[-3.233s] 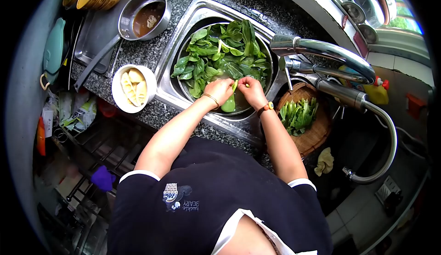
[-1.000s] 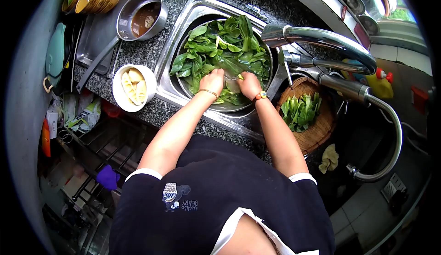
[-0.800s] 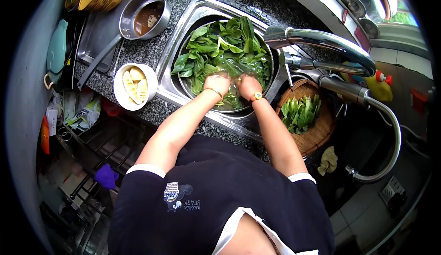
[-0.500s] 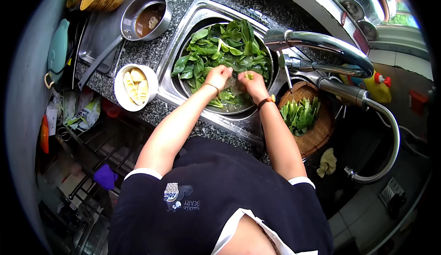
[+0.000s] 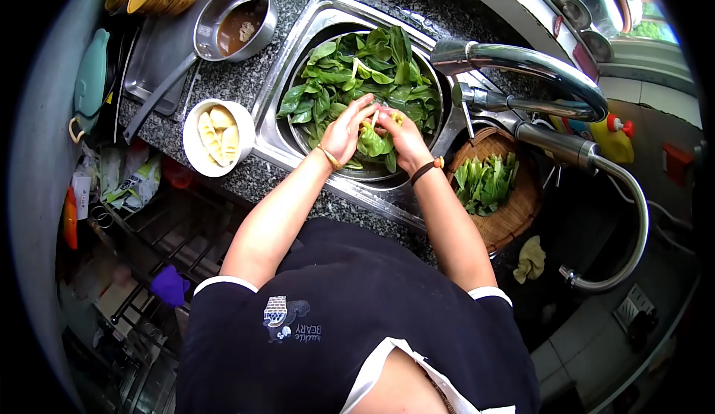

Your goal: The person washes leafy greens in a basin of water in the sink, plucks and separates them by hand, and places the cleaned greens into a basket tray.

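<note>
Right hand (image 5: 406,140) grips greens (image 5: 375,144) — left hand (image 5: 345,134) beside — over basin (image 5: 372,178), clear of faucet (image 5: 532,64).

Green leaves (image 5: 339,82), speckled grey counter (image 5: 246,90), brown basket (image 5: 526,198), white-trimmed navy shirt (image 5: 387,287)

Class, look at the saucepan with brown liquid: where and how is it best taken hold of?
Probably by the long handle of the saucepan, the left hand wrapping it from the near left side. The handle slants out from the rim toward the person, with the white bowl to its right; the saucepan stands upright with brown liquid in it, so keep it level.
</note>
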Tool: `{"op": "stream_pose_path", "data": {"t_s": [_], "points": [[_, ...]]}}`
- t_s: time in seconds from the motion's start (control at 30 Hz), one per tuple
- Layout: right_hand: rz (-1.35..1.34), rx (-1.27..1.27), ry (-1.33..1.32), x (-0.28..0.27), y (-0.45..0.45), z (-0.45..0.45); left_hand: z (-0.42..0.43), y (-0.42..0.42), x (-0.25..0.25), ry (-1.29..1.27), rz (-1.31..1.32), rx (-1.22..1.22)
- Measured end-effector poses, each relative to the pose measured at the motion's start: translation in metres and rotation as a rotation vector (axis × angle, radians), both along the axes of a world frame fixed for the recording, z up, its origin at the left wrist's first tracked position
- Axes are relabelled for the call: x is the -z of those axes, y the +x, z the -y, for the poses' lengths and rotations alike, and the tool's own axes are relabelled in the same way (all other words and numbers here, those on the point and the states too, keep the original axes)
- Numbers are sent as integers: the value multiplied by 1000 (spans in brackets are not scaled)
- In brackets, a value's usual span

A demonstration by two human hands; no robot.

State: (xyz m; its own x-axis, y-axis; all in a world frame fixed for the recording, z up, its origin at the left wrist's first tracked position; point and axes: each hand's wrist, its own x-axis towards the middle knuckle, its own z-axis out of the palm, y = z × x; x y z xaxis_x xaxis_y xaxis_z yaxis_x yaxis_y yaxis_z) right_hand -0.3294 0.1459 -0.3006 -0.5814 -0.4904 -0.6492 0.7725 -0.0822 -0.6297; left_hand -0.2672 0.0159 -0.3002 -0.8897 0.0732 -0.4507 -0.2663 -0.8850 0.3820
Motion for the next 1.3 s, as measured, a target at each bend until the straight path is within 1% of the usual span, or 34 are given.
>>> {"op": "stream_pose_path", "data": {"t_s": [0.07, 0.13, 0.2, 0.27, 0.3, 0.37, 0.4, 0.47, 0.5, 0.53, 0.6, 0.67, 0.73, 0.77, 0.8, 0.87, 0.93, 1.0, 1.03, 1.07, 1.13, 1.17, 1.2, 1.27, 1.3], "points": [[-45, -45, 25, 8, 1, 0, -2, 1, 6, -434, -59, 33], [-32, -95, 84, 9, 1, -2, 0, 6, 10, -439, -60, 25], [-62, -123, 95, 15, -4, -10, 0, 7, -1, -659, -101, 68], [-5, -91, 64, 12, -7, -13, 2, 8, -4, -647, -94, 39], [-3, -89, 65, 6, -7, -13, 4, 8, -6, -690, -78, 68], [61, -150, 119, -10, -8, -13, 4, 7, -5, -757, -58, 98], [61, -147, 120, -8, -7, -13, 5, 6, -3, -757, -59, 100], [-119, -256, 189, -3, -5, -12, 5, 5, 1, -871, -33, 213], [-136, -327, 235, -2, -7, -13, 3, 4, 5, -887, -30, 200], [-135, -328, 234, 0, -9, -13, 4, 4, 10, -888, -29, 200], [-117, -365, 320, 3, -12, -11, 5, 1, 17, -993, -58, 281], [-102, -361, 329, 6, -14, -13, 5, 2, 24, -957, -42, 310], [-136, -375, 237, 10, -13, -16, 10, 2, 33, -831, -29, 416], [-207, -390, 192, 17, -10, -17, 10, 2, 34, -794, 18, 394], [-206, -390, 193, 24, -9, -20, 9, 2, 36, -793, 18, 396], [-369, -509, 301, 28, -8, -22, 6, 4, 42, -822, 110, 330], [-354, -530, 296, 20, -14, -23, 3, 3, 52, -874, 98, 305], [-176, -467, 387, 10, -22, -19, 1, 2, 51, -1259, 111, 377], [-119, -452, 450, 6, -25, -17, 0, 2, 55, -1333, 108, 374], [-118, -451, 451, 15, -23, -17, -1, 2, 58, -1332, 107, 376], [-486, -500, 445, 41, -15, -21, -4, 1, 59, -1373, 87, 325], [-524, -622, 445, 39, -16, -22, -4, 0, 55, -1374, 84, 327], [-630, -638, 417, 47, -15, -24, -5, 0, 50, -1391, 99, 334], [-608, -585, 370, 52, -15, -25, -4, -1, 45, -1411, 118, 335], [-461, -516, 380, 36, -18, -20, -3, 0, 44, -1430, 87, 309]]}}
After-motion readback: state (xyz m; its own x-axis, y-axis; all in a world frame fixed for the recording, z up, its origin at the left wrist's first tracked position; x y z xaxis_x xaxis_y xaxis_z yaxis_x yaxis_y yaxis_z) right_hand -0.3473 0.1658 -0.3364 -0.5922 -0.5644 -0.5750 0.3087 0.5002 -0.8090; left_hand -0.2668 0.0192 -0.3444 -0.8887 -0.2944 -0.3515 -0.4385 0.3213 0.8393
